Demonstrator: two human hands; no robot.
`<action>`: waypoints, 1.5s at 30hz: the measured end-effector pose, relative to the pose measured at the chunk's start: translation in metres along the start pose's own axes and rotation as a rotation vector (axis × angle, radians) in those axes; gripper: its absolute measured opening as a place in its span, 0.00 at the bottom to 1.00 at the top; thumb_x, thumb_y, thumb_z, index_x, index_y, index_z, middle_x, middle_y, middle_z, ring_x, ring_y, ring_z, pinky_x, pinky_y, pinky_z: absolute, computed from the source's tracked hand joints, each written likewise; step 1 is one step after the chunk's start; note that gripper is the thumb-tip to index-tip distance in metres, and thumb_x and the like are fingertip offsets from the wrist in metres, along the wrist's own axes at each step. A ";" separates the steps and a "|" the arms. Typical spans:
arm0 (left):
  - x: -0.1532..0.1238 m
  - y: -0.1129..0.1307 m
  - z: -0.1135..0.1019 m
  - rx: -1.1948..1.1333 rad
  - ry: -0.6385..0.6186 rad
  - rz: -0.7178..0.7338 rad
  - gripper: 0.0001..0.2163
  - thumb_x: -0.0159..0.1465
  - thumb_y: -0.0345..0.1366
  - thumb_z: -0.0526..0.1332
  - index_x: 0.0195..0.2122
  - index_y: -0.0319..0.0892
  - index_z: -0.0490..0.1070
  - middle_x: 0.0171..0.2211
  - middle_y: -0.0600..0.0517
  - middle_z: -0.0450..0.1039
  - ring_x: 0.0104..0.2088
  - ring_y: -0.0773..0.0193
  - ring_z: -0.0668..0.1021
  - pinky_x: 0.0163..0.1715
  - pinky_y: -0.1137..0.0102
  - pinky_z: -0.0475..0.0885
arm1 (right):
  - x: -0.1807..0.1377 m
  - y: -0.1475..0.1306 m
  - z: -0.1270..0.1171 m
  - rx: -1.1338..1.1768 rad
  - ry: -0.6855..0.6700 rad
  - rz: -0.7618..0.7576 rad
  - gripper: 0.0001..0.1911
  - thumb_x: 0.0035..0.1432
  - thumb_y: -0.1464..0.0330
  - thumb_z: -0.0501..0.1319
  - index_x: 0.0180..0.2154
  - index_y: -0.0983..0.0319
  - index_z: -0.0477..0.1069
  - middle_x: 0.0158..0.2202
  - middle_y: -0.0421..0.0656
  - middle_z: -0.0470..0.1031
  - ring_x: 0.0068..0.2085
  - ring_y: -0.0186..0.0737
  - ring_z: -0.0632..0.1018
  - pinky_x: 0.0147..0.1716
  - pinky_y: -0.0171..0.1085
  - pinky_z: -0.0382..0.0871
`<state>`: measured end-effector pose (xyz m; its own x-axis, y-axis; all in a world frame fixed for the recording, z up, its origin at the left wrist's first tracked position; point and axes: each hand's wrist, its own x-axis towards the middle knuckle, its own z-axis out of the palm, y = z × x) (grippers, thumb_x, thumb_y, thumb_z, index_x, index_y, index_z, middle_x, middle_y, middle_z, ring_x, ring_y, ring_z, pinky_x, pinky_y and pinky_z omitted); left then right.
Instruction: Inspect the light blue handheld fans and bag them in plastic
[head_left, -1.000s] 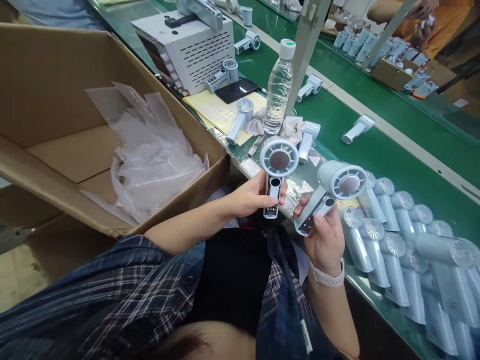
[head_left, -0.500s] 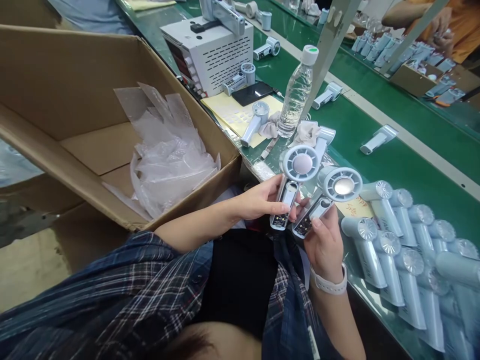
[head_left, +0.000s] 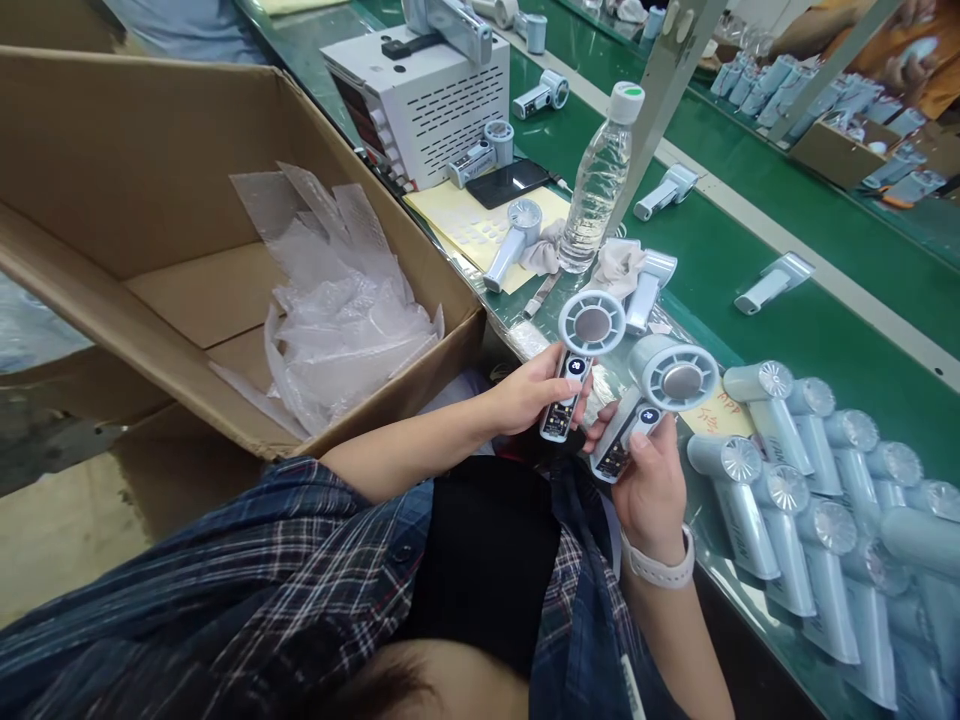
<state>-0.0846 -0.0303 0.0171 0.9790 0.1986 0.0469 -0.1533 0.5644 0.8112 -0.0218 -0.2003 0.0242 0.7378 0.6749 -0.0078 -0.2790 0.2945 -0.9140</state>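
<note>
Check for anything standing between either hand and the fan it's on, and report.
Nothing visible does. The bare left hand grips the left fan directly by its handle, and the bare right hand likewise grips the right fan. The backs of both handles are hidden, so I cannot tell there.

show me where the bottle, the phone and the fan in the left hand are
bottle (head_left: 598,185), head view, on its clear side
phone (head_left: 508,184), head view, on its dark face
fan (head_left: 575,367) in the left hand (head_left: 534,393), head view, on the handle's lit display
</note>
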 end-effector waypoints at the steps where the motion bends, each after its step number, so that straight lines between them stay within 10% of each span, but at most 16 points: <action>1: 0.000 0.000 -0.001 -0.004 0.030 -0.004 0.24 0.57 0.47 0.73 0.44 0.42 0.61 0.32 0.56 0.70 0.25 0.69 0.77 0.26 0.71 0.73 | 0.000 0.002 0.000 0.004 0.005 0.007 0.13 0.63 0.61 0.66 0.48 0.55 0.70 0.40 0.40 0.77 0.34 0.38 0.79 0.33 0.40 0.79; 18: -0.004 0.005 -0.008 0.113 -0.101 -0.011 0.23 0.61 0.50 0.70 0.42 0.42 0.60 0.29 0.52 0.75 0.29 0.61 0.79 0.31 0.66 0.75 | 0.006 0.000 0.004 0.038 -0.046 0.096 0.21 0.59 0.57 0.67 0.50 0.56 0.69 0.40 0.42 0.78 0.35 0.42 0.80 0.33 0.42 0.79; 36: -0.005 0.006 -0.008 0.277 0.153 -0.033 0.33 0.53 0.51 0.76 0.50 0.42 0.59 0.35 0.50 0.77 0.33 0.58 0.82 0.35 0.65 0.75 | 0.009 0.005 -0.001 0.139 0.008 0.114 0.16 0.65 0.52 0.62 0.42 0.57 0.72 0.34 0.41 0.78 0.26 0.36 0.76 0.20 0.34 0.68; 45: -0.013 0.012 -0.004 0.073 -0.088 -0.008 0.22 0.65 0.53 0.65 0.44 0.46 0.54 0.36 0.50 0.80 0.32 0.55 0.85 0.31 0.64 0.80 | 0.009 0.002 -0.001 0.121 0.070 0.119 0.21 0.61 0.48 0.66 0.45 0.57 0.79 0.42 0.45 0.82 0.40 0.47 0.81 0.43 0.49 0.79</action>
<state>-0.0999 -0.0225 0.0239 0.9887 0.1215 0.0884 -0.1382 0.5048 0.8521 -0.0148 -0.1948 0.0219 0.7349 0.6625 -0.1445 -0.4353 0.2975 -0.8497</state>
